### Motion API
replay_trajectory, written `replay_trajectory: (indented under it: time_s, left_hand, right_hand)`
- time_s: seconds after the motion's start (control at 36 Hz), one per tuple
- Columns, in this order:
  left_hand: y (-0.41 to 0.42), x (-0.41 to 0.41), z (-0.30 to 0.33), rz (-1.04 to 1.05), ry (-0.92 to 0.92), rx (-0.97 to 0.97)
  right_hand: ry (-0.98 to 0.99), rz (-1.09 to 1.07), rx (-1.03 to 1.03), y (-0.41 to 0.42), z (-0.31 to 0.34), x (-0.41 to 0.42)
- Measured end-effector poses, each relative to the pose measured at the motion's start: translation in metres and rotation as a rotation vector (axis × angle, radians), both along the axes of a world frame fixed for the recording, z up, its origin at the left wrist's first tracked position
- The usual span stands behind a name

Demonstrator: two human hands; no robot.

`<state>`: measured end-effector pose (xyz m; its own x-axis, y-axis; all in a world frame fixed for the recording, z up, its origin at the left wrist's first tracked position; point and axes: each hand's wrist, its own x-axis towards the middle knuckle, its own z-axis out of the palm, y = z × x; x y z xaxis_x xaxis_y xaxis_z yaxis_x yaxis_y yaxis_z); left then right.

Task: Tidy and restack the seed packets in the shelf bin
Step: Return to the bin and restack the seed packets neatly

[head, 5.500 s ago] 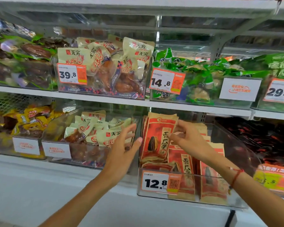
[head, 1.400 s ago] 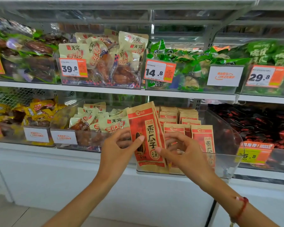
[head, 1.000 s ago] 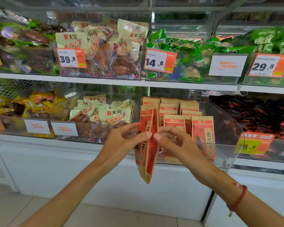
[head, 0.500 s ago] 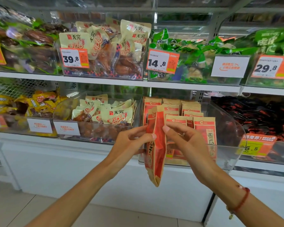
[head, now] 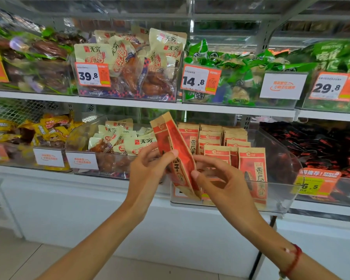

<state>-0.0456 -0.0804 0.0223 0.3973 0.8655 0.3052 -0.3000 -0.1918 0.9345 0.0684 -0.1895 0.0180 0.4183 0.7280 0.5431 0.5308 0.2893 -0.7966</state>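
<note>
A small bunch of red-and-tan seed packets [head: 177, 146] is held edge-on in front of the clear shelf bin [head: 285, 174], tilted with its top to the left. My left hand [head: 150, 170] pinches it from the left and my right hand [head: 220, 178] from the right, thumbs on its face. Inside the bin, more seed packets [head: 224, 138] stand upright in rows at the back, and one packet [head: 255, 170] stands at the front right. The bin's front left part is hidden behind the held packets and my hands.
A bin of cream snack packs [head: 127, 140] sits just left of the seed bin, yellow packs [head: 49, 128] further left. Dark red packs [head: 327, 150] fill the bin on the right. The upper shelf [head: 141, 104] carries more bins with price tags. White base panel below.
The held packets have gone from face-on to edge-on and lifted a little, now tilting left. Both hands stay pinched on them in front of the bin.
</note>
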Motion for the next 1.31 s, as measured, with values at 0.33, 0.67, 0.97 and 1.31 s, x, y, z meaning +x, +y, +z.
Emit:
replay_trajectory:
  time_s: [0.33,0.67,0.97,1.31]
  left_hand:
    - [0.009,-0.004,-0.003,-0.114,0.240,-0.026]
    - [-0.005,0.006,-0.008,-0.026,0.118,-0.016]
    - [-0.011,0.002,0.000,-0.129,0.101,0.021]
    - [0.013,-0.009,0.002,-0.493,0.218,-0.071]
  right_hand:
    - [0.218,0.011,-0.022,0.002,0.005,0.018]
    - [-0.218,-0.155,-0.127,0.005,-0.008,0.011]
    - [-0.116,-0.094,-0.155,-0.001,0.001,0.004]
    - [0.455,0.339,-0.356,-0.002,0.005,0.014]
